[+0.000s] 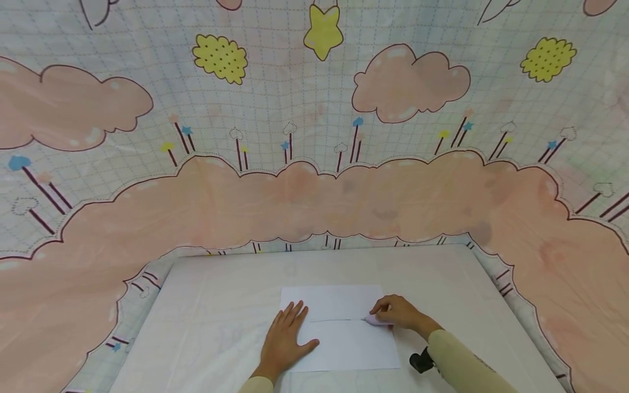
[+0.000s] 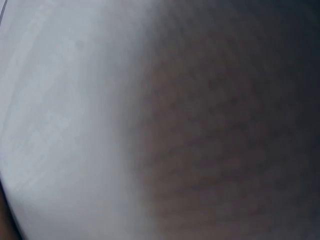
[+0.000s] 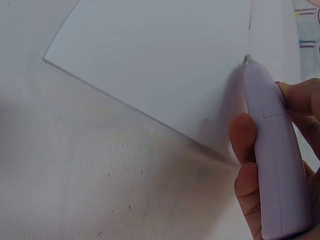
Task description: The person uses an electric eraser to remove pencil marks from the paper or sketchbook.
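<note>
A white sheet of paper (image 1: 344,349) lies on the table, with a thin dark line (image 1: 334,320) across its middle. On the sheet's left edge rests my left hand (image 1: 287,341), palm down, fingers spread and thumb out to the right. My right hand (image 1: 398,313) grips a thick lavender pen-shaped tool (image 3: 277,165) near the sheet's right edge. The tool's small pale tip (image 3: 248,59) is at the paper, just beyond the line's near end. Fingers (image 3: 243,137) wrap the barrel from both sides. The left wrist view is mostly a dark blur beside white cloth.
A white cloth covers the table (image 1: 216,305). Behind and around it hangs a patterned curtain (image 1: 314,202) with clouds and stars. A black device (image 1: 421,361) is at my right wrist, beside the olive sleeve (image 1: 462,360).
</note>
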